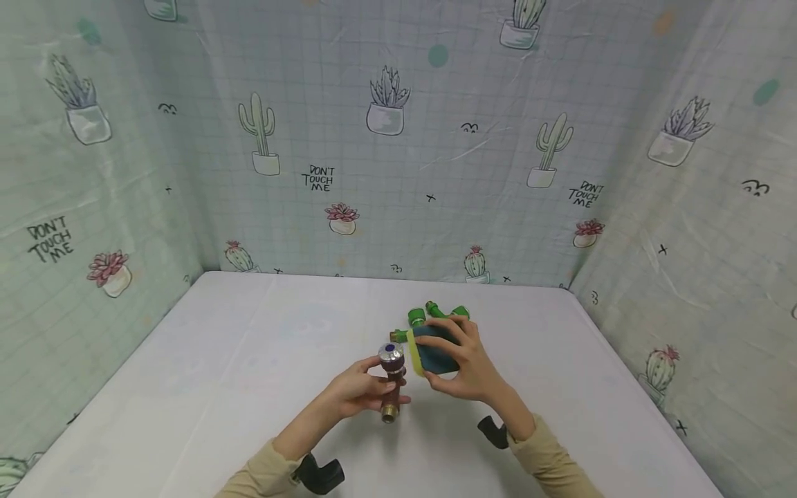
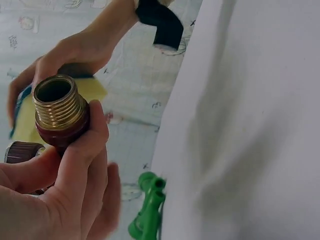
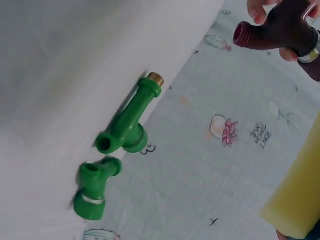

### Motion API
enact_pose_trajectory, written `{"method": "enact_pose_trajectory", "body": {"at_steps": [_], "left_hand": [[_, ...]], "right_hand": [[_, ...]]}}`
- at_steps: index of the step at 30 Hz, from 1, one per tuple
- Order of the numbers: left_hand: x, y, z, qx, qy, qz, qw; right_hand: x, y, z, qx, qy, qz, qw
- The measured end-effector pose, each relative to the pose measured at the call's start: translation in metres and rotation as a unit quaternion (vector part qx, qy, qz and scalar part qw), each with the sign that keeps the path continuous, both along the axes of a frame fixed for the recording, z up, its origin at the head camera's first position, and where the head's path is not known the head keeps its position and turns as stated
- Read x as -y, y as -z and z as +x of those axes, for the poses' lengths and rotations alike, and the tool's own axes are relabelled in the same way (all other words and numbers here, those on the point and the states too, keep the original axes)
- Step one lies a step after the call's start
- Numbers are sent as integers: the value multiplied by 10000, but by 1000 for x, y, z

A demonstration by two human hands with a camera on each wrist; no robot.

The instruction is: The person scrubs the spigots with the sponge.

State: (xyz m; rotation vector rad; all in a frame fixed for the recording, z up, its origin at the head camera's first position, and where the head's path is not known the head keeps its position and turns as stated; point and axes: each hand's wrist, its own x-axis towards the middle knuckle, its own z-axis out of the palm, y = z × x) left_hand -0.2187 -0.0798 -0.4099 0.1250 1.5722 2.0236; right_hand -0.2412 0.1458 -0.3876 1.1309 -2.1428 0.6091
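Observation:
My left hand grips a dark red stop valve, its chrome handle with a blue dot at the top in the head view. In the left wrist view its brass threaded end points toward the camera, with fingers and thumb around the body. Just to the right, my right hand holds a sponge between thumb and fingers, one side dark blue and the other yellow. The sponge's yellow side faces the valve, close beside it. Both things are held up above the table.
Several green pipe fittings lie on the white table behind the hands, partly hidden by the sponge and right hand. A black bent piece sits by the left wrist, another by the right. Patterned cloth walls surround the table.

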Motion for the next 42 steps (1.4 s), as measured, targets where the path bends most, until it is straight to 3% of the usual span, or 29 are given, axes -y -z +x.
{"method": "enact_pose_trajectory", "body": {"at_steps": [4, 7, 9, 14, 18, 27, 34, 38, 42], "left_hand": [[12, -3, -8, 308, -194, 88, 9993], [26, -4, -15, 260, -167, -24, 9995], [36, -5, -21, 122, -107, -319, 9994], [59, -7, -41, -182, 321, -1143, 9928], [72, -7, -60, -266, 734, -1414, 9869], [84, -5, -97, -561, 780, -2552, 9621], [78, 0, -114, -736, 1000, -3484, 9291], [74, 3, -121, -719, 1058, -3660, 9218], [74, 7, -125, -745, 1049, -3681, 9209]], "right_hand": [[-14, 4, 1, 193, 61, -196, 9996], [-24, 7, 5, 246, 75, -316, 9992], [-31, 9, 7, 235, 98, -327, 9991], [-42, 15, 11, 219, 206, -284, 9991], [-47, 17, 13, 177, 234, -279, 9992], [-52, 16, 16, 299, 297, -346, 9985], [-51, 19, 16, 403, 312, -356, 9981], [-50, 19, 16, 448, 306, -376, 9978], [-49, 20, 16, 460, 313, -385, 9977]]}}
